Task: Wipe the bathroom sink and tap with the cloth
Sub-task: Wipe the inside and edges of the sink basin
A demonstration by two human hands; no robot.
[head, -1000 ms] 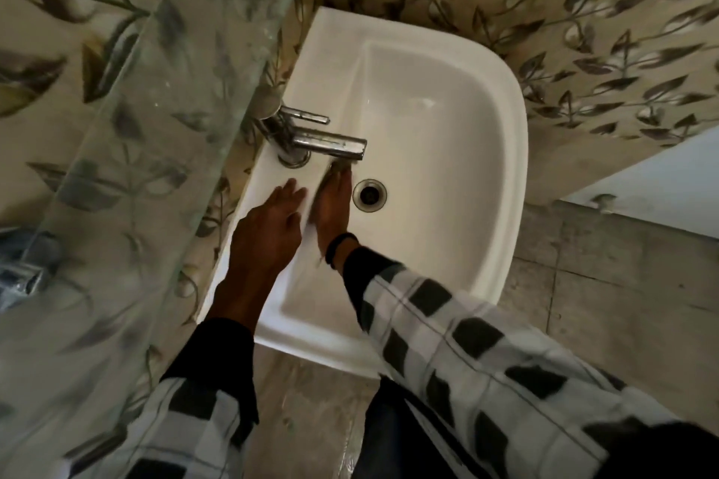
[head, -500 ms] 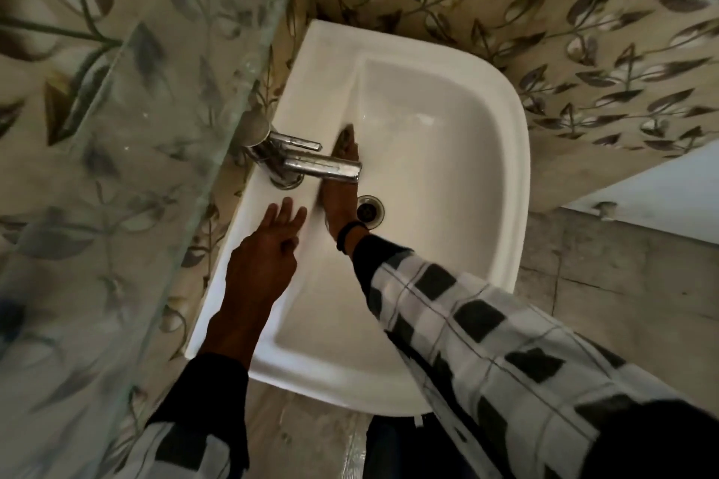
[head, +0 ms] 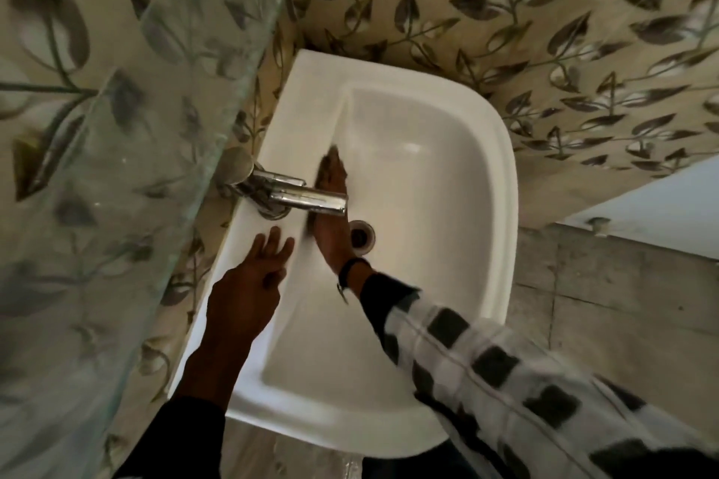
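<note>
Leaf-patterned wall [head: 544, 31] backs a white sink [head: 505, 206]. Within the last second the right hand [head: 330, 233] has slid from beside the drain [head: 362, 235] up the basin's back slope. It now passes under the tap [head: 307, 198], fingers flat and stretched, blurred. The left hand [head: 253, 284] lies flat on the ledge near the tap, holding nothing. The cloth cannot be made out; it is probably under the right palm. The basin wipe seems underway, the tap still to do. No writing is readable.
</note>
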